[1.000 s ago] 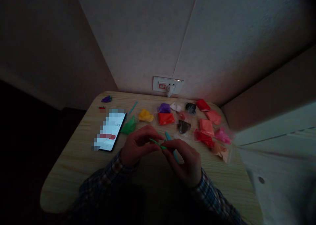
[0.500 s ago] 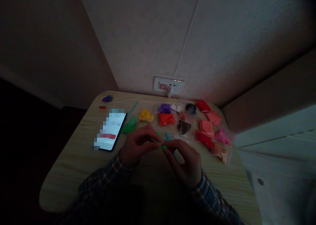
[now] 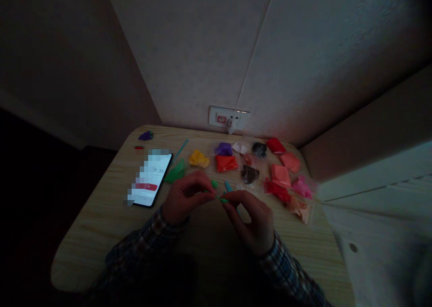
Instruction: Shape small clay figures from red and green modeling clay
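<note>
My left hand [image 3: 186, 198] pinches the thin end of a piece of green modelling clay [image 3: 223, 200] between thumb and fingertips. Its thicker end is pinched by my right hand [image 3: 252, 217], so the clay spans the small gap between both hands. Just behind the fingers, a green lump [image 3: 214, 184] lies on the table, partly hidden. A blue modelling tool [image 3: 228, 187] rests there too, its lower part covered by my right hand. To the left of my left hand is a packet of green clay [image 3: 175, 171].
A lit phone [image 3: 149, 179] lies on the wooden table [image 3: 97, 235]. Clay packets in several colours, among them yellow [image 3: 199, 158], orange-red [image 3: 226, 163] and dark brown [image 3: 249, 174], spread to the right. A thin blue stick [image 3: 181, 149], purple grape-like figure [image 3: 146, 135] and wall socket [image 3: 229, 117] are farther back.
My left hand has shifted slightly left, widening the gap to my right hand. The green lump behind the fingers shows more now. My right hand keeps its pinch.
</note>
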The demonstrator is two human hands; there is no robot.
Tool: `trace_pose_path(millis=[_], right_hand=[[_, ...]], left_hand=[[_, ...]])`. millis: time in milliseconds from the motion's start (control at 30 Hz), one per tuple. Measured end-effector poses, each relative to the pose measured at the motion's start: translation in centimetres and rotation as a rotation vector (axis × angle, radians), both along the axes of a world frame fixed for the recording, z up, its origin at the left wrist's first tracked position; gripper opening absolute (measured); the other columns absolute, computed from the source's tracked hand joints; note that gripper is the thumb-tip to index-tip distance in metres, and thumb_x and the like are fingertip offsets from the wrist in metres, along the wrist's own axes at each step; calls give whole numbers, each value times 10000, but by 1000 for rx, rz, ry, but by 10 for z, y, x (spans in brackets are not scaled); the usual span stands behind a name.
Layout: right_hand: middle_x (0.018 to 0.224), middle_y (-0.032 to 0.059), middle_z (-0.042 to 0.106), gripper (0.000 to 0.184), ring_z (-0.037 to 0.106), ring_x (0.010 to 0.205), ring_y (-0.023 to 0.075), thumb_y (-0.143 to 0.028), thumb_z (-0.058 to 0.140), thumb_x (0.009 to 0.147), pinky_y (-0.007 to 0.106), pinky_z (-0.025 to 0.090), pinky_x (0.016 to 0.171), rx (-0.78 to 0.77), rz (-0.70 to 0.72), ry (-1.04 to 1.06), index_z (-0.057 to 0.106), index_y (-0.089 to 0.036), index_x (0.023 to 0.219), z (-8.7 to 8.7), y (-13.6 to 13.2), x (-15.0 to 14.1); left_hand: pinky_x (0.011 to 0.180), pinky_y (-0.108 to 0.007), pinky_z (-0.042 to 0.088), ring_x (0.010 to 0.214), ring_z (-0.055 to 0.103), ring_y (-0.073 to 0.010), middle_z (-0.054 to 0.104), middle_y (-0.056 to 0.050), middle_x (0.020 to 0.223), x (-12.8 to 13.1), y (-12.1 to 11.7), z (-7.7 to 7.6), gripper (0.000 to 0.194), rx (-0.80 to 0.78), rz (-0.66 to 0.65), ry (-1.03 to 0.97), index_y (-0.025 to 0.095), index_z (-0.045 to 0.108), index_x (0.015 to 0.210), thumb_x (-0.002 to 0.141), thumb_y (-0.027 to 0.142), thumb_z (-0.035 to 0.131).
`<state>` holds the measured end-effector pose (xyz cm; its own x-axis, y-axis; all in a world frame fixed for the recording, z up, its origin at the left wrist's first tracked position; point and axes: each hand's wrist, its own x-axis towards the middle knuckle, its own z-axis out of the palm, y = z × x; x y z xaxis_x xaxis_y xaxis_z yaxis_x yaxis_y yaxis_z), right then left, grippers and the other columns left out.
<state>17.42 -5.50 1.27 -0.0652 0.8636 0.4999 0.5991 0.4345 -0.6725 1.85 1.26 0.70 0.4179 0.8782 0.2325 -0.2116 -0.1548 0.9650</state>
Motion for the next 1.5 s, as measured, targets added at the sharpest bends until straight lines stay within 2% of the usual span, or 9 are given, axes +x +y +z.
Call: trace_pose_path(millis=[167, 400, 667, 933, 1200, 1500], right_hand=[[591, -3, 610, 102, 575, 535, 132, -186, 493, 858, 248, 454, 517, 10, 1, 1, 594, -176, 865, 0, 0, 0], [572, -3, 590, 111, 569, 521, 129, -205, 490, 860, 238, 458, 507, -17, -36, 23, 589, -165, 831, -3, 0, 1], [567, 7, 592, 153, 577, 527, 132, -210, 478, 862, 229, 451, 501, -45, -50, 41, 605, -145, 809, -2, 3, 1], [569, 3, 584, 153, 564, 527, 129, -208, 467, 868, 226, 435, 506, -55, -28, 48, 598, -154, 808, -2, 3, 1], [583, 0, 577, 164, 549, 528, 126, -211, 455, 880, 229, 420, 517, -71, 16, 36, 590, -161, 803, -3, 2, 0], [567, 7, 580, 176, 549, 514, 129, -221, 457, 877, 233, 423, 510, -72, 1, 21, 590, -150, 788, -3, 2, 0]], left_hand=[[597, -224, 462, 663, 543, -124, 562, -10, 692, -1, 0, -1, 167, -31, -61, -7, 166, 701, 726, 642, 290, 774], [602, -206, 451, 661, 518, -101, 546, -5, 758, -2, 0, -5, 196, 14, -21, 29, 170, 667, 845, 680, 244, 743], [594, -241, 441, 630, 509, -104, 530, -18, 783, -2, -5, -1, 98, 323, 84, 237, 158, 634, 809, 735, 193, 688], [574, -222, 440, 597, 507, -96, 542, 0, 712, 2, -7, 2, 104, 497, 148, 328, 142, 624, 827, 742, 173, 675], [547, -212, 450, 594, 525, -100, 575, -10, 701, 2, -9, 3, 42, 535, 151, 342, 152, 632, 780, 749, 125, 640], [541, -208, 458, 600, 539, -102, 587, -12, 690, 1, -7, 3, 29, 526, 139, 326, 151, 634, 750, 756, 165, 659]])
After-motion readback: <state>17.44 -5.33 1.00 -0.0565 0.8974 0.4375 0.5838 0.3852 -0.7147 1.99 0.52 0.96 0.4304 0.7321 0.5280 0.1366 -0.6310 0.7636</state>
